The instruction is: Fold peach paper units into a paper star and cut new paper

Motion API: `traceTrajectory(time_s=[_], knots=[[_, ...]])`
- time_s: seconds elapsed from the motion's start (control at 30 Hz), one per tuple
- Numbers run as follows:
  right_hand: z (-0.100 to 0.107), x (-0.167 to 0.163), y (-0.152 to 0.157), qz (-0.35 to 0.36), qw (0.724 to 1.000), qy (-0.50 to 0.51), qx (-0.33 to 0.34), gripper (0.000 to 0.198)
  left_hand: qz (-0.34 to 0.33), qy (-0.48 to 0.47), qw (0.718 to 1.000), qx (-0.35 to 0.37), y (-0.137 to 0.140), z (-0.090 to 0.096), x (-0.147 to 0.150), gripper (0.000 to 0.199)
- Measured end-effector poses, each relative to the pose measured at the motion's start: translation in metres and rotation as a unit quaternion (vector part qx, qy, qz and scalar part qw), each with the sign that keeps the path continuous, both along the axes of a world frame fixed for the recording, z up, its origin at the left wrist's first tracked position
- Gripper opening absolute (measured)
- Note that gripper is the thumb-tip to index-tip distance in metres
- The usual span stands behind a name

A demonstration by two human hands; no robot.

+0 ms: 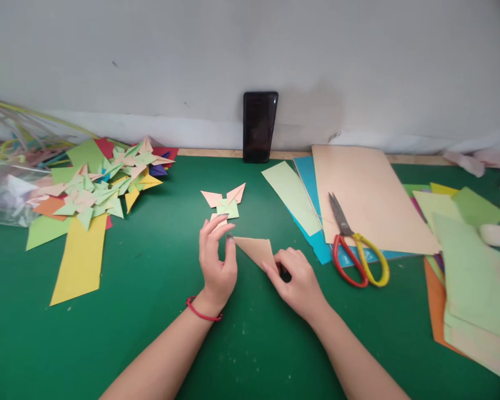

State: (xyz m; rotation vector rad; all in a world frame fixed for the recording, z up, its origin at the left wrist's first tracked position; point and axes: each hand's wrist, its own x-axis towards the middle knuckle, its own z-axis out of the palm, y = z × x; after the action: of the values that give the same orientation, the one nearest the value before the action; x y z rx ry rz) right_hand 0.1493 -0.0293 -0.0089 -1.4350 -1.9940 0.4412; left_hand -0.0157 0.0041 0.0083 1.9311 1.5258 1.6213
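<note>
A peach paper folded into a triangle (257,250) is pinched at its right side by my right hand (296,280), thumb on top. My left hand (217,258), with a red cord on its wrist, is raised at the triangle's left tip, its thumb and fingers apart. Just beyond my left fingers lies a folded paper piece (229,208) with a light green square centre and peach points; its lower part is partly hidden by my fingers.
Scissors (350,233) rest on a large peach sheet (366,194) at right. More coloured papers (475,272) lie at far right. Folded paper stars (91,194) and a yellow strip (79,255) are at left, beside a clear plastic bag (12,194). A phone (259,126) leans on the wall.
</note>
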Motion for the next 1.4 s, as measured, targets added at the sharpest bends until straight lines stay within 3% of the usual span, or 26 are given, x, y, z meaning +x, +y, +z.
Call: traceTrajectory(time_s=[0.1,0.2,0.33,0.43,0.57,0.67,0.77,0.87,0.97,1.13,1.4], knots=[[-0.002,0.007,0.004,-0.102,0.992,-0.071,0.004,0.026,-0.003,0.002,1.000,-0.001,0.000,-0.001,0.000,0.025],[-0.002,0.016,0.008,-0.220,0.972,-0.067,0.052,0.018,-0.002,0.008,1.000,-0.001,0.000,-0.002,0.001,0.025],[0.000,0.023,0.010,-0.273,0.954,-0.033,0.116,0.007,0.001,0.007,1.000,0.003,0.000,-0.003,0.002,0.027],[0.001,0.021,0.008,-0.254,0.953,-0.015,0.161,0.004,0.001,0.010,1.000,0.003,0.000,-0.002,0.002,0.028],[0.002,0.017,0.005,-0.168,0.969,-0.004,0.183,0.011,-0.003,0.020,1.000,-0.006,-0.001,-0.003,0.001,0.031],[0.002,0.013,0.003,-0.097,0.982,-0.009,0.161,0.013,-0.024,0.048,0.998,-0.032,0.000,-0.004,0.003,0.036],[0.000,0.012,0.003,-0.055,0.991,-0.013,0.119,0.012,-0.097,0.127,0.983,-0.092,0.001,-0.008,0.005,0.042],[-0.002,0.013,0.005,-0.042,0.996,-0.015,0.076,0.012,-0.195,0.215,0.949,-0.124,0.000,-0.011,0.007,0.043],[-0.003,0.015,0.006,-0.041,0.998,-0.010,0.051,0.013,-0.246,0.241,0.931,-0.119,0.000,-0.014,0.008,0.036],[-0.002,0.017,0.006,-0.046,0.998,-0.021,0.034,0.014,-0.231,0.231,0.939,-0.105,-0.002,-0.015,0.008,0.022],[-0.002,0.015,0.008,-0.048,0.999,-0.005,0.003,0.013,-0.219,0.268,0.922,-0.175,-0.002,-0.012,0.008,0.013]])
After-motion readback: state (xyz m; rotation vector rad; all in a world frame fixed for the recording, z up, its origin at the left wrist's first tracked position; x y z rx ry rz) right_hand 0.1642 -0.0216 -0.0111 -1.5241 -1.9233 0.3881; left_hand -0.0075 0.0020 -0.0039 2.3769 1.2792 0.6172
